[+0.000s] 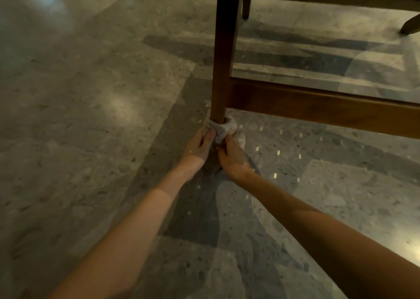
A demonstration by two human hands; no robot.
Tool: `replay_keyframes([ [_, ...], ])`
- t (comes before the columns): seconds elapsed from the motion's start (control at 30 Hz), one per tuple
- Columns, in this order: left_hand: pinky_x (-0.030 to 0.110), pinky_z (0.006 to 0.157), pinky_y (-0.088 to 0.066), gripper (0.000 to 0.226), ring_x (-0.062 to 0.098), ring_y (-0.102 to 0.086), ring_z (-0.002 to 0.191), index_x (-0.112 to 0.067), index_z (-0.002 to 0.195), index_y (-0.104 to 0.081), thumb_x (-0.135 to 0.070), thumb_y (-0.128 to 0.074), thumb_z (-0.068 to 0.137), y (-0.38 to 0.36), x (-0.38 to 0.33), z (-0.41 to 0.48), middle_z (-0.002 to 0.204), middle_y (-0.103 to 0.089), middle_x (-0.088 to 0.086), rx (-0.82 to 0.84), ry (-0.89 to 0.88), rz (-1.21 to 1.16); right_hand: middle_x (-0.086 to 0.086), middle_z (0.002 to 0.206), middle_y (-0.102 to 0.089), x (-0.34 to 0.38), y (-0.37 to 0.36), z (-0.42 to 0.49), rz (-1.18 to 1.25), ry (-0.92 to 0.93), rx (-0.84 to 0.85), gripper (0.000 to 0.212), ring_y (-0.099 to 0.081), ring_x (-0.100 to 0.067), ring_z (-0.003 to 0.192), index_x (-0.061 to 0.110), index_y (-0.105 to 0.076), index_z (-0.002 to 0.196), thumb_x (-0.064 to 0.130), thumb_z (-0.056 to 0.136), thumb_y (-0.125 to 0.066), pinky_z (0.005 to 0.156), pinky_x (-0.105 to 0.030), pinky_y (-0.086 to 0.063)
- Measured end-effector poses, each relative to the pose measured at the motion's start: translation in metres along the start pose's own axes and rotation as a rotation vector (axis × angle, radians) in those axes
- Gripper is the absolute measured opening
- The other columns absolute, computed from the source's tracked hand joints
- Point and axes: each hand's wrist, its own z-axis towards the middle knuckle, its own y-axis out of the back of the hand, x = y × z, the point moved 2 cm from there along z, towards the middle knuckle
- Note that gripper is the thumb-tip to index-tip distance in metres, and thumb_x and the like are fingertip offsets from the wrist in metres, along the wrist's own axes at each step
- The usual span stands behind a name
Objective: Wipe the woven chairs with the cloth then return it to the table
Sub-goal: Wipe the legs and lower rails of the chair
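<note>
Down at floor level, the cloth [221, 127] is wrapped around the foot of the chair leg [223, 55]; the left hand [200, 147] and right hand [231, 156] each pinch an end, likely so it cleans every side.

The left forearm [127, 226], in the lower left of the frame, and the right forearm [318, 226], in the lower right, are bare to the wrist; the left grip [197, 147] and right grip [231, 158] are bare too.
</note>
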Motion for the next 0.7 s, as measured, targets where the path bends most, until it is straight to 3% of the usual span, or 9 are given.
replay_keyframes([
  [0.17, 0.006, 0.070, -0.045, 0.018, -0.008, -0.058, 0.090, -0.034, 0.109, -0.057, -0.040, -0.046, 0.097, -0.003, 0.000, -0.012, 0.099, -0.062, -0.017, -0.011, -0.014, -0.145, -0.006, 0.121, -0.056, 0.007, 0.003, -0.029, 0.198, 0.144, -0.051, 0.034, -0.055, -0.018, 0.108, 0.013, -0.044, 0.133, 0.009, 0.100, -0.039, 0.094, -0.031, -0.046],
  [0.23, 0.004, 0.067, -0.044, 0.010, -0.016, -0.057, 0.085, -0.043, 0.101, -0.055, -0.039, -0.047, 0.096, -0.004, -0.007, -0.015, 0.097, -0.060, -0.021, -0.024, -0.021, -0.190, 0.001, 0.106, -0.058, 0.015, 0.010, -0.031, 0.279, 0.215, -0.093, 0.030, -0.058, -0.013, 0.098, 0.009, -0.048, 0.128, 0.006, 0.099, -0.040, 0.086, -0.030, -0.049],
  [0.33, -0.004, 0.067, -0.039, 0.010, -0.029, -0.050, 0.078, -0.046, 0.099, -0.050, -0.037, -0.047, 0.097, -0.001, -0.033, -0.005, 0.094, -0.054, -0.029, -0.029, -0.088, -0.170, 0.007, 0.095, -0.056, 0.027, 0.021, -0.018, 0.310, 0.182, -0.089, 0.026, -0.059, -0.015, 0.094, 0.010, -0.046, 0.126, 0.012, 0.101, -0.039, 0.080, -0.025, -0.049],
  [0.37, -0.006, 0.068, -0.037, 0.013, -0.031, -0.047, 0.077, -0.046, 0.105, -0.049, -0.036, -0.047, 0.097, 0.000, -0.041, -0.001, 0.095, -0.052, -0.030, -0.031, -0.119, -0.147, 0.006, 0.097, -0.055, 0.030, 0.023, -0.013, 0.315, 0.169, -0.072, 0.027, -0.058, -0.016, 0.097, 0.010, -0.044, 0.128, 0.014, 0.102, -0.039, 0.080, -0.021, -0.047],
  [0.43, -0.007, 0.071, -0.035, 0.025, -0.031, -0.046, 0.079, -0.028, 0.122, -0.052, -0.029, -0.048, 0.098, 0.001, -0.047, 0.009, 0.098, -0.053, -0.024, -0.040, -0.187, -0.120, 0.002, 0.104, -0.054, 0.033, 0.024, -0.005, 0.308, 0.142, -0.036, 0.031, -0.056, -0.016, 0.100, 0.010, -0.039, 0.133, 0.015, 0.102, -0.039, 0.085, -0.020, -0.047],
  [0.5, -0.006, 0.071, -0.035, 0.030, -0.030, -0.048, 0.079, -0.013, 0.127, -0.050, -0.022, -0.048, 0.098, 0.001, -0.045, 0.015, 0.098, -0.053, -0.021, -0.051, -0.226, -0.105, -0.003, 0.102, -0.057, 0.031, 0.024, 0.001, 0.242, 0.130, -0.056, 0.028, -0.057, -0.019, 0.096, 0.007, -0.040, 0.127, 0.014, 0.100, -0.043, 0.089, -0.034, -0.049],
  [0.6, -0.007, 0.068, -0.034, 0.035, -0.022, -0.048, 0.088, -0.023, 0.133, -0.044, -0.028, -0.047, 0.098, -0.003, -0.038, 0.017, 0.102, -0.048, -0.029, -0.030, -0.170, -0.086, -0.007, 0.113, -0.060, 0.025, 0.019, 0.007, 0.184, 0.103, -0.059, 0.040, -0.058, -0.023, 0.107, 0.006, -0.035, 0.138, 0.015, 0.100, -0.043, 0.087, -0.029, -0.047],
  [0.7, -0.002, 0.069, -0.032, 0.051, -0.002, -0.041, 0.107, -0.025, 0.144, -0.034, -0.041, -0.046, 0.097, -0.005, -0.023, 0.012, 0.118, -0.043, -0.022, -0.030, -0.038, -0.063, -0.011, 0.128, -0.057, 0.017, 0.014, 0.007, 0.111, 0.029, -0.006, 0.051, -0.056, -0.022, 0.112, 0.010, -0.025, 0.148, 0.014, 0.100, -0.041, 0.094, -0.032, -0.047],
])
